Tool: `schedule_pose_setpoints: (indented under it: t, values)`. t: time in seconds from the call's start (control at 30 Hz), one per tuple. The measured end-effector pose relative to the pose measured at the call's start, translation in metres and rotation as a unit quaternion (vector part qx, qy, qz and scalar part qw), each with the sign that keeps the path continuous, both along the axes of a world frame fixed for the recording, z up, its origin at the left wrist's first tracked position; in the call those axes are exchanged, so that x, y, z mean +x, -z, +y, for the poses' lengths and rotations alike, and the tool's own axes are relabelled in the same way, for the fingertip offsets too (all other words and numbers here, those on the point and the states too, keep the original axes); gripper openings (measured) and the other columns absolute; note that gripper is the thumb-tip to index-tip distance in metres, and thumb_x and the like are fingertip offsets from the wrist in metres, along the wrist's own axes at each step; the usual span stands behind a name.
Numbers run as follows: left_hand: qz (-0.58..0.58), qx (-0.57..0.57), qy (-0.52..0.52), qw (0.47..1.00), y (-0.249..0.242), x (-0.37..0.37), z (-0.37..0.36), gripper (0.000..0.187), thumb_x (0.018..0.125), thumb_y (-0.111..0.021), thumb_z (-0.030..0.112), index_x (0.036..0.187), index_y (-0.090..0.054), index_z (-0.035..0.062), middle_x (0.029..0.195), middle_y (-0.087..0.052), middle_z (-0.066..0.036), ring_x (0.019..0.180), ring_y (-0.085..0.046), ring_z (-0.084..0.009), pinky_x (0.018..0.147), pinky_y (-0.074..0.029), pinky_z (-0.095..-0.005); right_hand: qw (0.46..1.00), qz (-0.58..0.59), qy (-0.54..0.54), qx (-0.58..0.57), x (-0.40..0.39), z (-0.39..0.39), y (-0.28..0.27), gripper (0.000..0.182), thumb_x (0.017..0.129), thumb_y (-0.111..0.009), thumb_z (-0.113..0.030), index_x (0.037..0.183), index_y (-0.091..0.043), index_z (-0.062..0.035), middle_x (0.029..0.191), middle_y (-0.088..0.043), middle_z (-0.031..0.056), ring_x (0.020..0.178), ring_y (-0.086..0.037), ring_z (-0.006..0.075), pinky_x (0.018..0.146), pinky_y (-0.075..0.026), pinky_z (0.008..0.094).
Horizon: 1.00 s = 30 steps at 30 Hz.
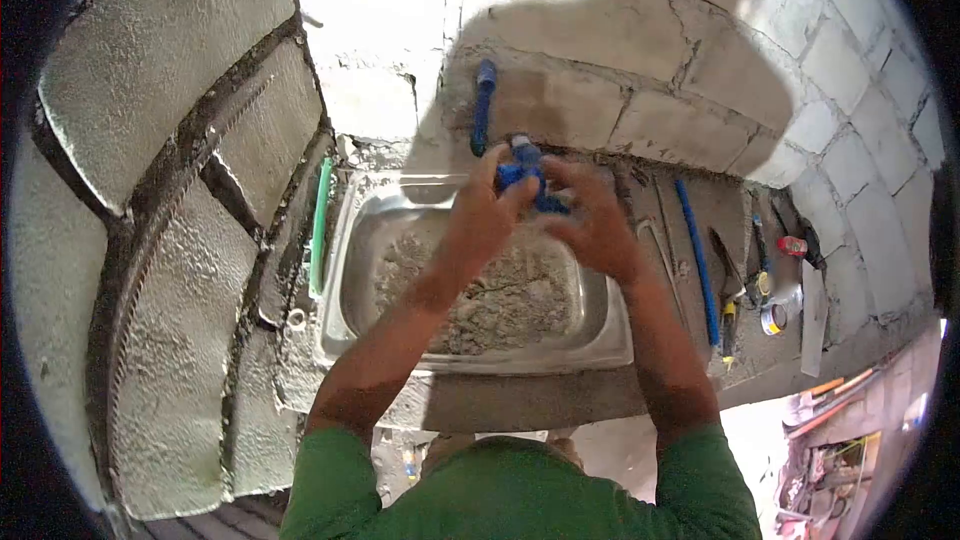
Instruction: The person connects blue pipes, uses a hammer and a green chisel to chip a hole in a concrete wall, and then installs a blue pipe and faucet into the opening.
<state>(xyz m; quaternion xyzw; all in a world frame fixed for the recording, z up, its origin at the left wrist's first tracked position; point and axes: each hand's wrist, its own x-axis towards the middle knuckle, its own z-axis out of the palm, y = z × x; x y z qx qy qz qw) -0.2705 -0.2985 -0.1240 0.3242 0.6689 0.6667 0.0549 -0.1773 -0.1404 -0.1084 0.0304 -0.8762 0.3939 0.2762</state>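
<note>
Both my hands meet over the back of a steel sink [352, 240] set in a concrete counter. My left hand [485, 212] and my right hand [590, 220] are both closed around a blue plastic faucet fitting [524, 172], which they hold between them just above the sink's rear rim. A blue pipe [483, 105] runs up the block wall just behind and left of the fitting. The sink bowl holds grey rubble and dust [500, 290].
A green pipe [320, 225] lies along the sink's left side. On the counter to the right lie a long blue pipe [697, 260], pliers, a screwdriver [729, 325], a tape roll [773, 318] and a red-capped item [792, 246]. Block walls stand behind and to the left.
</note>
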Motion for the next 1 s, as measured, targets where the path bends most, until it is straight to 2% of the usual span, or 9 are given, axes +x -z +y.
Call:
schedule_pose_setpoints:
  t: [0.07, 0.17, 0.3, 0.4, 0.5, 0.57, 0.9, 0.97, 1.0]
  values:
    - [-0.001, 0.028, 0.023, 0.999, -0.014, -0.015, -0.010, 0.043, 0.091, -0.064, 0.029, 0.120, -0.054, -0.0020, 0.089, -0.060, -0.008, 0.078, -0.058, -0.0141, 0.070, -0.050, -0.0290, 0.973, 0.060, -0.003, 0.225, -0.020, -0.023, 0.012, 0.065, 0.078, -0.078, -0.031, 0.130, -0.051, -0.0026, 0.127, -0.055, 0.0210, 0.113, -0.057, 0.0356, 0.094, -0.048, 0.0438]
    - [0.137, -0.035, 0.140, 0.980, -0.005, -0.051, -0.014, 0.042, 0.088, -0.065, 0.028, 0.120, -0.056, 0.0020, 0.095, -0.064, -0.010, 0.086, -0.062, -0.0199, 0.080, -0.050, -0.0341, 0.976, 0.057, 0.066, 0.198, -0.057, -0.027, 0.025, 0.061, 0.079, -0.076, -0.028, 0.128, -0.051, -0.0017, 0.113, -0.059, 0.0223, 0.107, -0.056, 0.0410, 0.090, -0.047, 0.0489]
    - [0.040, -0.160, 0.140, 0.976, -0.019, -0.133, -0.031, 0.047, 0.085, -0.068, 0.027, 0.124, -0.056, 0.0017, 0.106, -0.066, -0.017, 0.096, -0.064, -0.0254, 0.087, -0.050, -0.0367, 0.950, 0.047, 0.244, 0.191, -0.086, -0.031, 0.023, 0.054, 0.080, -0.073, -0.022, 0.126, -0.052, -0.0020, 0.100, -0.061, 0.0203, 0.097, -0.056, 0.0421, 0.082, -0.049, 0.0494]
    - [0.025, -0.099, -0.052, 0.993, 0.028, -0.203, 0.005, 0.052, 0.080, -0.072, 0.024, 0.126, -0.057, 0.0035, 0.114, -0.065, -0.023, 0.106, -0.064, -0.0298, 0.088, -0.051, -0.0388, 0.951, 0.116, 0.207, 0.200, -0.101, -0.035, 0.014, 0.052, 0.078, -0.071, -0.018, 0.124, -0.053, -0.0017, 0.098, -0.060, 0.0202, 0.093, -0.056, 0.0417, 0.079, -0.048, 0.0507]
    - [0.304, -0.133, -0.156, 0.930, 0.043, -0.227, 0.038, 0.053, 0.076, -0.075, 0.019, 0.124, -0.058, 0.0043, 0.109, -0.067, -0.022, 0.103, -0.065, -0.0322, 0.086, -0.052, -0.0391, 0.933, 0.109, 0.212, 0.269, -0.129, -0.015, 0.027, 0.055, 0.077, -0.071, -0.018, 0.126, -0.053, -0.0027, 0.098, -0.060, 0.0197, 0.095, -0.056, 0.0406, 0.080, -0.048, 0.0505]
    - [0.142, -0.041, -0.101, 0.984, 0.029, -0.216, 0.043, 0.054, 0.073, -0.076, 0.015, 0.123, -0.058, 0.0056, 0.106, -0.069, -0.019, 0.098, -0.067, -0.0328, 0.084, -0.052, -0.0396, 0.924, 0.107, 0.207, 0.303, -0.137, -0.014, 0.018, 0.053, 0.076, -0.072, -0.019, 0.124, -0.054, -0.0032, 0.100, -0.061, 0.0197, 0.097, -0.056, 0.0397, 0.082, -0.048, 0.0496]
    - [0.173, 0.038, -0.033, 0.984, 0.025, -0.219, 0.041, 0.044, 0.084, -0.068, 0.018, 0.125, -0.056, 0.0064, 0.102, -0.069, -0.016, 0.093, -0.067, -0.0285, 0.079, -0.052, -0.0396, 0.883, 0.068, 0.239, 0.399, -0.157, -0.017, 0.010, 0.042, 0.074, -0.076, -0.026, 0.107, -0.062, -0.0046, 0.110, -0.064, 0.0127, 0.101, -0.059, 0.0323, 0.081, -0.053, 0.0419]
    - [-0.281, 0.141, 0.121, 0.941, 0.017, -0.218, 0.042, 0.033, 0.091, -0.064, 0.027, 0.115, -0.060, 0.0042, 0.102, -0.068, -0.013, 0.091, -0.066, -0.0247, 0.079, -0.052, -0.0422, 0.874, 0.042, 0.253, 0.412, -0.154, -0.024, 0.003, 0.041, 0.074, -0.075, -0.027, 0.107, -0.062, -0.0047, 0.109, -0.064, 0.0125, 0.100, -0.059, 0.0320, 0.080, -0.054, 0.0413]
    - [-0.283, 0.141, 0.122, 0.941, 0.012, -0.213, 0.036, 0.033, 0.091, -0.064, 0.027, 0.115, -0.060, 0.0042, 0.102, -0.068, -0.013, 0.091, -0.066, -0.0247, 0.079, -0.052, -0.0422, 0.864, 0.019, 0.268, 0.425, -0.154, -0.027, 0.000, 0.041, 0.075, -0.075, -0.027, 0.106, -0.062, -0.0049, 0.108, -0.064, 0.0123, 0.098, -0.060, 0.0317, 0.079, -0.054, 0.0408]
